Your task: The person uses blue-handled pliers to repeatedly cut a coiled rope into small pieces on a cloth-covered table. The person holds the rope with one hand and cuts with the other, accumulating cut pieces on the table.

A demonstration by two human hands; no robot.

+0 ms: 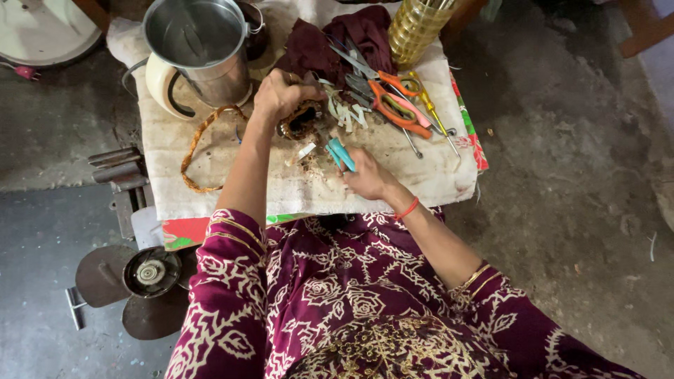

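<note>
The left hand (279, 95) clamps its fingers on a copper coil (302, 119) at the counter's (210, 151) centre. At five o'clock, the right hand (368, 179) grips a teal-handled tool (342, 154). The coil looks stiff, heavy, best held by its rim.
</note>
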